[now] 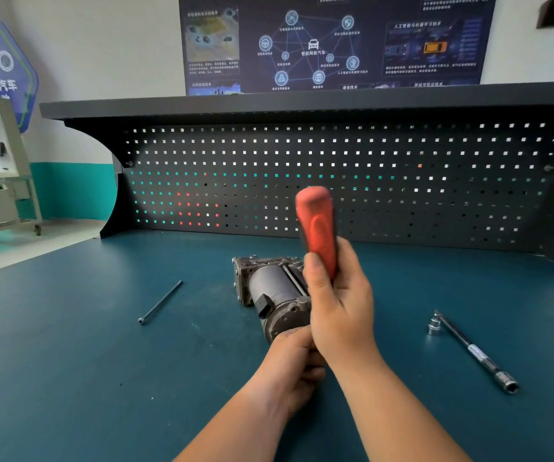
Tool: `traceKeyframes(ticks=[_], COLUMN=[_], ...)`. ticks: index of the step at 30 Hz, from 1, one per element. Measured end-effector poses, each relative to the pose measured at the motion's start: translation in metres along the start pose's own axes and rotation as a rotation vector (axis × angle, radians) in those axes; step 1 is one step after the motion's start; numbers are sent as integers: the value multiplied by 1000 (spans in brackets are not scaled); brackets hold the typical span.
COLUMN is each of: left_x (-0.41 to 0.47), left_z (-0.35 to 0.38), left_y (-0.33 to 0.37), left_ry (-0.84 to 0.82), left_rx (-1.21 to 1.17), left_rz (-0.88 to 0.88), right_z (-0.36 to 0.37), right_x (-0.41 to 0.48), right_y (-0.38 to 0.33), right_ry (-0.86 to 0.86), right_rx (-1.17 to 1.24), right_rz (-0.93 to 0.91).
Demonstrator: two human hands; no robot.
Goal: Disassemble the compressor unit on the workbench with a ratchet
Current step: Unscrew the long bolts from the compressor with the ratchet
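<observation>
The compressor (pixel 275 291) lies mid-bench (pixel 69 345): a grimy dark cylinder with a grey cast block at its far end. The right hand (pixel 338 305) grips the red-handled ratchet (pixel 317 225), which stands upright. The left hand (pixel 292 365) curls at the compressor's near end, and I cannot tell what it holds.

Even, soft daylight, faint shadows; wide-angle bowing at the edges, the red handle (pixel 315 225) slightly motion-blurred

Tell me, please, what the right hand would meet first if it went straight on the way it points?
Probably the compressor, lying just beyond the right hand gripping the red handle; depth is unclear.
</observation>
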State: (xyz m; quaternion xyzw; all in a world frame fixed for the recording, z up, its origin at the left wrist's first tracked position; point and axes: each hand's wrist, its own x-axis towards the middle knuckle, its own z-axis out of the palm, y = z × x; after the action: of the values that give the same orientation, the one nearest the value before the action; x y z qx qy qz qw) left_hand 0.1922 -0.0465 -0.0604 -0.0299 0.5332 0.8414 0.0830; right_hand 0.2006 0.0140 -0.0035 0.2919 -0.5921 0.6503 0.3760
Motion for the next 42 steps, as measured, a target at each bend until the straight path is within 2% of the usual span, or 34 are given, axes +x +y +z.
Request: traceKeyframes(ticks=[2, 4, 7, 9, 10, 12, 15, 21, 24, 26, 28, 30, 33, 35, 38, 42], left_x=[0, 0, 1, 2, 3, 4, 2, 0, 1, 2, 2, 2, 1, 2, 1, -1], left_z=[0, 0, 1, 2, 2, 1, 0, 3, 1, -1, -1, -1, 1, 3, 2, 1], left_y=[1, 2, 2, 0, 0, 0, 0, 1, 0, -1, 0, 1, 1, 0, 1, 2], left_ry=[-10, -22, -31, -36, -32, -17, -6, -2, -4, -1, -8, -6, -18, -31, -20, 3], left_rx=[-34, -82, -146, -156, -144, -114, -105, -82, -76, -83, -92, -115, -168, -166, -140, -39], left_rz=[6, 5, 2, 6, 4, -17, -49, -73, -66, -63, -37, -22, -17, -12, -34, -30], right_z=[-3, -13, -38, -48, -50, -48, -38, -13, -9, -6, -7, -16, -40, -50, -50, -36], right_x=[6, 17, 29, 29, 28, 28, 31, 16, 8, 6, 10, 19, 28, 26, 25, 30], right_y=[1, 6, 19, 29, 32, 32, 20, 2, 2, 2, 2, 6, 19, 29, 34, 18], right_ry=[149, 371, 721, 865, 896, 885, 760, 351, 153, 78, 154, 383, 765, 909, 919, 744], right_rx=[137, 294, 495, 616, 642, 617, 508, 302, 150, 136, 219, 346, 551, 689, 675, 482], right_rz=[135, 296, 655, 869, 918, 897, 700, 260, 162, 153, 199, 326, 721, 912, 915, 644])
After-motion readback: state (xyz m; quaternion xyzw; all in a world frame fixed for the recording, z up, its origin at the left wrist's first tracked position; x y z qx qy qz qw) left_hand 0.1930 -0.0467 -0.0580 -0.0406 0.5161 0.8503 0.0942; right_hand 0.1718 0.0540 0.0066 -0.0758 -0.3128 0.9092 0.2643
